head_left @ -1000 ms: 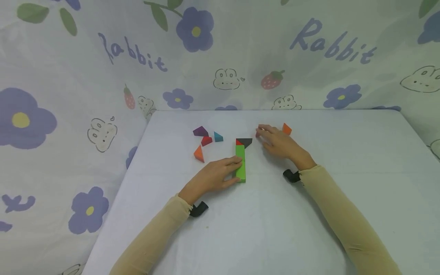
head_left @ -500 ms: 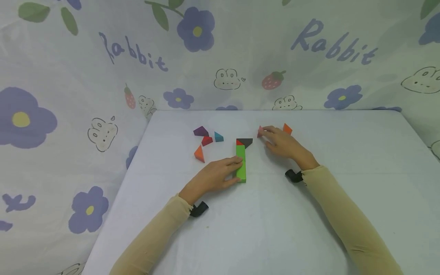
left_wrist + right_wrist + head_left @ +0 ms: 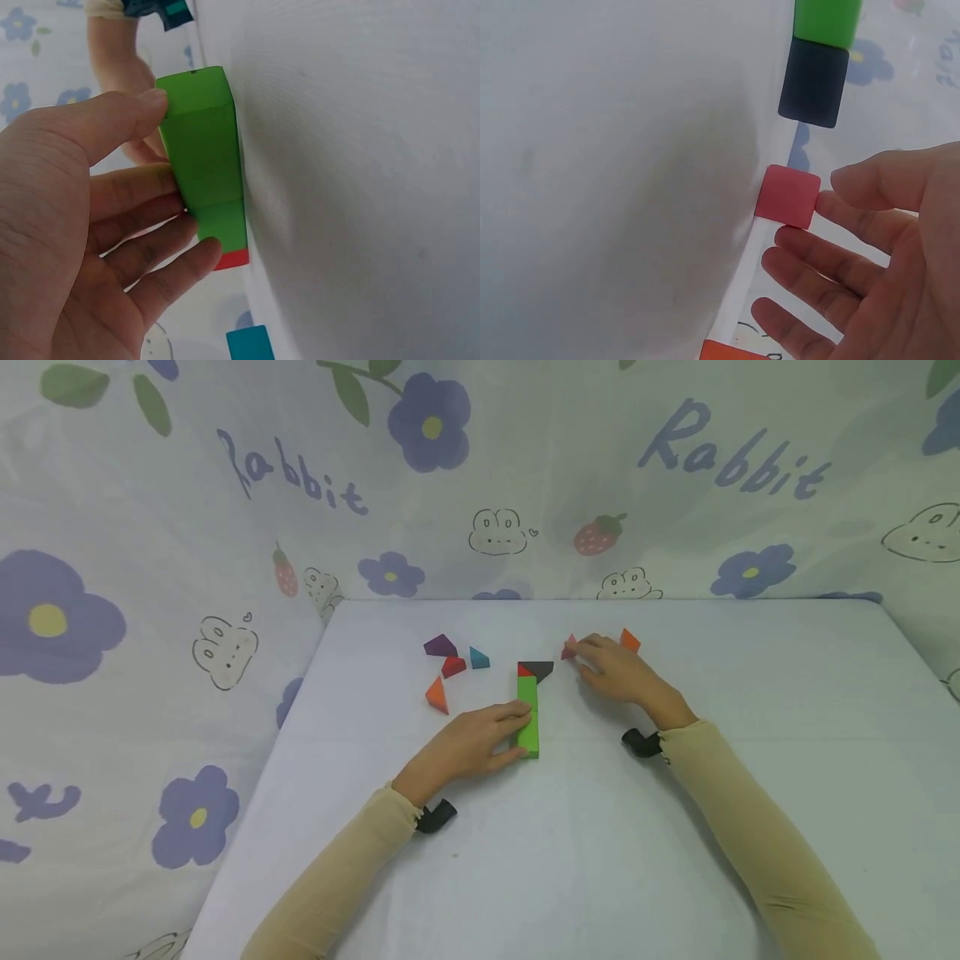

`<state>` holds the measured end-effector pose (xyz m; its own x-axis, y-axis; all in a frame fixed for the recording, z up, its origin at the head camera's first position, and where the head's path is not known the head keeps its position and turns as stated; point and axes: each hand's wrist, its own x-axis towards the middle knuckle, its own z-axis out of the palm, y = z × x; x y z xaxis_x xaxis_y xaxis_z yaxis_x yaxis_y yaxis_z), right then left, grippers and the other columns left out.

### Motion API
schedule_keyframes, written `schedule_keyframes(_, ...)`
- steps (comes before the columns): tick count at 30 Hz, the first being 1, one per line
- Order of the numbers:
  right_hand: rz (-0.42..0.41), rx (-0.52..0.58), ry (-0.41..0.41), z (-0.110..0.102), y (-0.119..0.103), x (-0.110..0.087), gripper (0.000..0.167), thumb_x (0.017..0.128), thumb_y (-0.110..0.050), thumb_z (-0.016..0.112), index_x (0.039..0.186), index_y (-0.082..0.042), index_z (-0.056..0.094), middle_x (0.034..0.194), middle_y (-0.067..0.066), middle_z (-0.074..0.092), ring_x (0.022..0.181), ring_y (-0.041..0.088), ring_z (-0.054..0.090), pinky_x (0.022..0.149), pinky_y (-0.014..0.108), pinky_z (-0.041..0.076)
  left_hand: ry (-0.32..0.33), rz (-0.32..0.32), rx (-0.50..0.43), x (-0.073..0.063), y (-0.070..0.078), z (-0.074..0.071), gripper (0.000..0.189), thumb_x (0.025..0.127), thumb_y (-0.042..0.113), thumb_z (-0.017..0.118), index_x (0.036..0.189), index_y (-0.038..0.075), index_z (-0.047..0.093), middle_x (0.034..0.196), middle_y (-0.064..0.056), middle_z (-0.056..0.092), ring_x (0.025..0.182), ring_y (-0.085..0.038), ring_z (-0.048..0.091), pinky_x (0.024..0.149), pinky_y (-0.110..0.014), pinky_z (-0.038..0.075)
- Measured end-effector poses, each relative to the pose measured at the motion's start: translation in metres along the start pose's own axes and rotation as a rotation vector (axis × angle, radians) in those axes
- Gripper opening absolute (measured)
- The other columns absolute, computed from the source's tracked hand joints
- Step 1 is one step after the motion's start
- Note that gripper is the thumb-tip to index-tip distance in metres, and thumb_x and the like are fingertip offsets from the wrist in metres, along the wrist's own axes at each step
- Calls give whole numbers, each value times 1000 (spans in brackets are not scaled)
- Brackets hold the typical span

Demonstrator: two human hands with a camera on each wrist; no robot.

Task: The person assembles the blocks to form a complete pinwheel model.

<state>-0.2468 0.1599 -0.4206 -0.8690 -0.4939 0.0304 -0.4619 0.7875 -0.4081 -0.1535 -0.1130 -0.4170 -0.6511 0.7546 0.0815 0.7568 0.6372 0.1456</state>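
Two green blocks (image 3: 529, 739) lie end to end in the middle of the table. My left hand (image 3: 472, 743) rests against their left side, its thumb touching the near end and its fingertips lying along them. At their far end sit a small red triangular block (image 3: 522, 670) and a dark grey block (image 3: 540, 670). To the right of these, my right hand (image 3: 618, 670) has loosely bent fingers at a pink block (image 3: 569, 647). In the right wrist view, a fingertip touches or nearly touches the pink block (image 3: 789, 196), and the thumb is apart from it.
On the left lie a purple block (image 3: 441, 646), a red block (image 3: 453, 667), a blue block (image 3: 479, 658) and an orange block (image 3: 437, 696). Another orange block (image 3: 630, 641) is just behind my right hand. A patterned cloth (image 3: 495, 460) hangs behind the white table (image 3: 570, 860).
My right hand has shifted slightly to the right, and more of the pink block shows beside its fingertips. The left hand and the green blocks have stayed in place.
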Motion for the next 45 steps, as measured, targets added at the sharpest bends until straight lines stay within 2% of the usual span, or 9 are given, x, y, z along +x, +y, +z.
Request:
schedule_keyframes(5,-22,24,-6,2,-5,4,42,97,-10,55,139,-7,55,131,19,58,121,35,55,101,52,48,8,-2,1,-1,-1,0,54,93,38,66,137,8,57,144,-2,54,134,-16,51,107,-30,46)
schedule_keyframes(10,-38,7,-33,6,-12,8,46,97,-13,55,143,-9,51,131,18,58,121,35,55,102,52,48,5,-4,-11,-1,-1,0,55,93,38,66,138,8,57,145,-2,53,134,-16,50,108,-31,45)
schedule_keyframes(18,-1,-12,-68,5,-6,9,53,99,-16,54,150,-12,41,139,17,53,127,34,51,105,53,45,-1,-10,-21,0,-1,2,55,93,38,65,139,9,56,146,-2,52,135,-16,50,108,-31,45)
schedule_keyframes(23,-22,5,-68,7,-4,12,52,98,-14,55,148,-9,43,144,16,51,131,36,49,109,53,42,4,-4,-7,0,-2,2,55,94,39,65,139,9,56,146,-2,52,134,-15,51,107,-30,46)
schedule_keyframes(30,-66,64,-93,11,-13,17,51,98,-12,54,148,-9,44,146,12,52,133,34,47,112,52,38,10,-7,-7,0,-2,3,54,94,39,65,138,10,57,146,-1,53,134,-15,51,107,-30,46)
schedule_keyframes(45,-95,23,-81,16,-22,22,49,98,-10,51,147,-9,45,144,12,54,132,32,49,111,50,40,-6,-17,-17,1,-2,3,54,94,39,64,139,9,56,146,-1,52,134,-15,50,107,-31,46)
